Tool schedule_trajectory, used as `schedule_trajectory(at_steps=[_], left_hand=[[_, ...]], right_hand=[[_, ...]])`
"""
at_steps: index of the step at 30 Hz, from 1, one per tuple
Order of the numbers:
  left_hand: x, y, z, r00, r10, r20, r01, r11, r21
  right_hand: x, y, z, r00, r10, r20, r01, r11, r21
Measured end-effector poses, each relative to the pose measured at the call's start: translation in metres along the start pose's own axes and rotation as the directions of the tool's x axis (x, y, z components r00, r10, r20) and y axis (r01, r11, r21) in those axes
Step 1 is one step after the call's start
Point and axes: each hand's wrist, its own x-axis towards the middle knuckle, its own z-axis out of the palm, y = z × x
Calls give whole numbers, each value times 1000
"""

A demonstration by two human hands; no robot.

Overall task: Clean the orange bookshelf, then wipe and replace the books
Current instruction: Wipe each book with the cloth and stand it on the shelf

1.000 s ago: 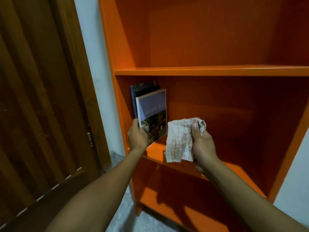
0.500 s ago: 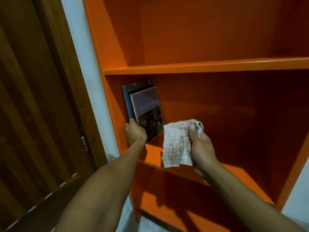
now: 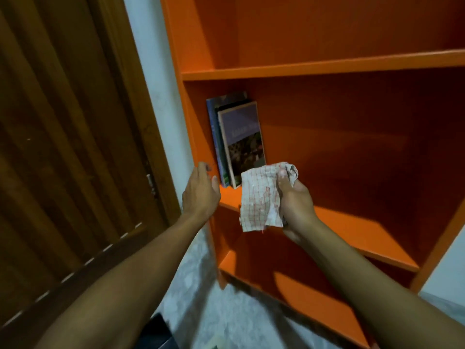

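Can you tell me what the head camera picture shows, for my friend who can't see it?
A person's right hand holds a crumpled checked cloth in front of an orange bookshelf. A few books stand at the left end of the middle shelf, and the open left hand is beside them, not touching. A brown wooden door is on the left.

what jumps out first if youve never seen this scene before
The bright orange bookshelf fills the right side, nearly bare, with a few books standing at the left end of its middle shelf. In front of them the right hand grips a checked cloth, and the open left hand hovers just left of the books. A dark wooden door fills the left.
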Motion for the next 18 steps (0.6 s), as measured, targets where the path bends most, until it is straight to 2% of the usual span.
schedule_trajectory(at_steps=[4, 7, 9, 11, 13, 16, 18], left_hand=[[-68, -50, -20, 990, 27, 139, -30, 999, 18], [-131, -87, -29, 969, -57, 241, 55, 998, 14], [-177, -110, -31, 932, -142, 334, 143, 989, 21], [-221, -132, -28, 843, -249, 476, 246, 967, 70], [-260, -152, -21, 708, -360, 607, 356, 925, 133], [-308, -180, -11, 543, -492, 681, 424, 860, 284], [-337, -198, -5, 471, -525, 709, 434, 838, 332]], right_hand=[[-19, 33, 23, 997, 74, 19, -74, 997, -12], [-33, 66, 36, 990, 140, 19, -139, 989, -54], [-43, 89, 40, 982, 189, 26, -187, 981, -59], [-53, 108, 42, 970, 239, 32, -237, 970, -56], [-61, 127, 40, 960, 277, 46, -274, 960, -60], [-67, 147, 38, 947, 315, 63, -309, 946, -95], [-68, 154, 39, 938, 336, 84, -328, 940, -99]])
